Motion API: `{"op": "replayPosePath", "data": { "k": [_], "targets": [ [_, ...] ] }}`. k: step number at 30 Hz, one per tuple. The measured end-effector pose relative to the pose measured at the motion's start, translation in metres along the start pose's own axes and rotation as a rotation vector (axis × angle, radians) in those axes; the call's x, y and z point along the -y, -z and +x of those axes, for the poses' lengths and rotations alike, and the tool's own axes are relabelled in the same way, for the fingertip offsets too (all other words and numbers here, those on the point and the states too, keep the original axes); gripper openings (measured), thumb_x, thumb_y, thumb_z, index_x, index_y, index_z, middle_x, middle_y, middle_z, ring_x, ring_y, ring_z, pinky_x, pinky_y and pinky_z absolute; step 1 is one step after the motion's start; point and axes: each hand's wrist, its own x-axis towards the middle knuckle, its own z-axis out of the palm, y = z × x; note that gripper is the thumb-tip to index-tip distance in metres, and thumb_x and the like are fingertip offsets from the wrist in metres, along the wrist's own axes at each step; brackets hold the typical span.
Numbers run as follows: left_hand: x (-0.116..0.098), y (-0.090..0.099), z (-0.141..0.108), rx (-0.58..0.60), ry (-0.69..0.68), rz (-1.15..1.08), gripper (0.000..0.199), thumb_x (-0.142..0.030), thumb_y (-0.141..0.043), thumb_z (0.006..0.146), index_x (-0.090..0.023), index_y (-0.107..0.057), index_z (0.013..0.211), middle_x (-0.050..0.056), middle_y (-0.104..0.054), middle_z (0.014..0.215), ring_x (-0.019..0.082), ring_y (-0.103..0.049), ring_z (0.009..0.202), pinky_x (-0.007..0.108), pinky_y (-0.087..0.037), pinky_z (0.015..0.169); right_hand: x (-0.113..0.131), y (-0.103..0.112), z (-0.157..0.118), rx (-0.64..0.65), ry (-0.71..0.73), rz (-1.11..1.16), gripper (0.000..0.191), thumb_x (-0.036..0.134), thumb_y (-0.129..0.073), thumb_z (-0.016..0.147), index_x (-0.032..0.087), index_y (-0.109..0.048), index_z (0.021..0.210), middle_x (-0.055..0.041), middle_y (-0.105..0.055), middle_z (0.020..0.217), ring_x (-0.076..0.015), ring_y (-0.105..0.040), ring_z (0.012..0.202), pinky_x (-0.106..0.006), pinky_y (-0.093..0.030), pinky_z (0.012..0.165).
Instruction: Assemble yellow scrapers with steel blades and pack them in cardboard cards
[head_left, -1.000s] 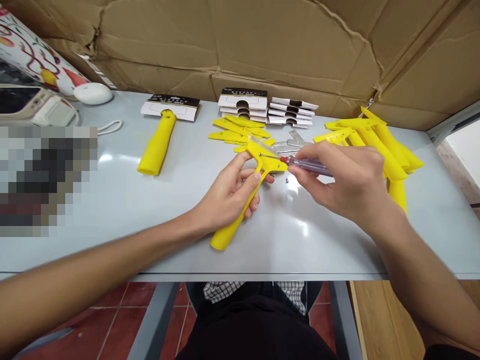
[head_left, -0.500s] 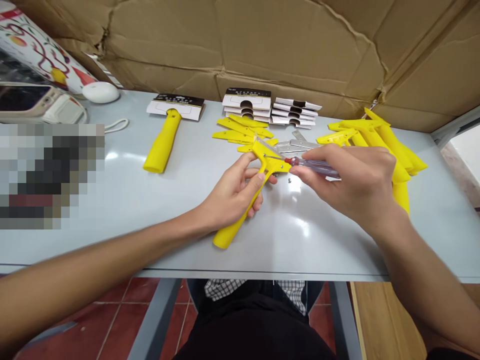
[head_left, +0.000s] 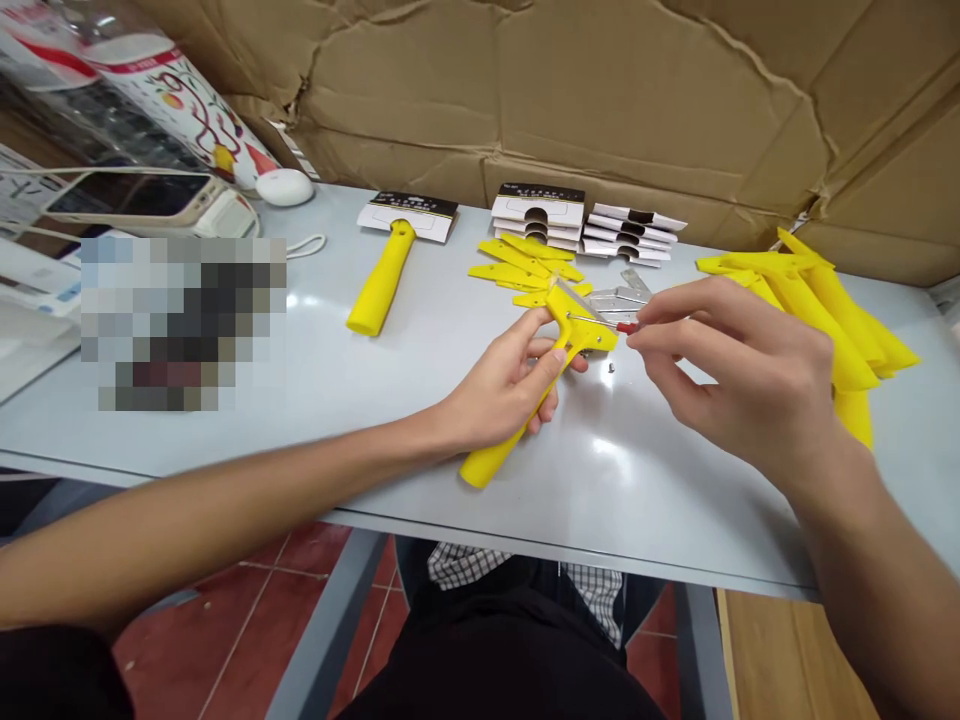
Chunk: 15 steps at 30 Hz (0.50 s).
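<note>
My left hand (head_left: 517, 385) is closed around a yellow plastic scraper (head_left: 487, 462), its handle slanting down toward the table's front edge. My right hand (head_left: 750, 370) pinches a screwdriver (head_left: 626, 327) by its red collar end; most of its grip is hidden behind the fingers. Its thin shaft reaches to a screw spot on the scraper's head. A small screw (head_left: 611, 368) lies on the table just below the head. Behind it are flat yellow pieces (head_left: 517, 262) and loose metal plates (head_left: 628, 296).
Several yellow scraper bodies (head_left: 847, 310) are piled at the right. Folded cards (head_left: 538, 208) stand at the back, and a yellow handle (head_left: 381, 280) lies on another card (head_left: 420, 212). A phone (head_left: 135, 195), a white rounded object (head_left: 285, 187) and bottles (head_left: 180, 100) are at the left. Cardboard (head_left: 420, 90) lines the back.
The view has turned left, so the table's things appear farther right. My right hand's fingers have shifted around the screwdriver, whose clear grip is now mostly hidden. The scraper stays in my left hand.
</note>
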Motion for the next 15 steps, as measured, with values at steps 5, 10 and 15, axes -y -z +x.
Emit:
{"op": "replayPosePath", "data": {
  "k": [5,10,15],
  "targets": [
    [-0.001,0.0,0.0,-0.004,-0.008,-0.001,0.035,-0.034,-0.056,0.113,-0.02,-0.047,0.144,0.013,-0.075,0.122,0.006,-0.059,0.052,0.022,-0.05,0.042,0.0,-0.003,0.003,-0.072,0.048,0.111,0.031,-0.002,-0.069,0.095,0.029,-0.073,0.096,-0.0021,-0.083,0.1,-0.0203,-0.077,0.086,-0.037,-0.062,0.079],
    [0.001,0.001,-0.001,0.026,-0.009,0.0,0.041,-0.039,-0.061,0.111,-0.02,-0.047,0.144,0.005,-0.074,0.101,0.01,-0.061,0.051,0.024,-0.05,0.041,0.001,-0.012,0.005,-0.1,0.094,0.186,0.03,-0.002,-0.067,0.097,0.027,-0.073,0.097,-0.0032,-0.082,0.102,-0.0204,-0.077,0.089,-0.038,-0.063,0.078],
    [0.004,0.002,0.0,0.036,-0.027,0.008,0.036,-0.043,-0.063,0.11,-0.021,-0.047,0.133,0.009,-0.077,0.116,0.007,-0.06,0.05,0.021,-0.049,0.039,0.0,-0.014,0.002,-0.094,0.093,0.175,0.03,-0.001,-0.072,0.096,0.028,-0.076,0.101,-0.002,-0.084,0.104,-0.0217,-0.08,0.092,-0.039,-0.066,0.083]
  ]
}}
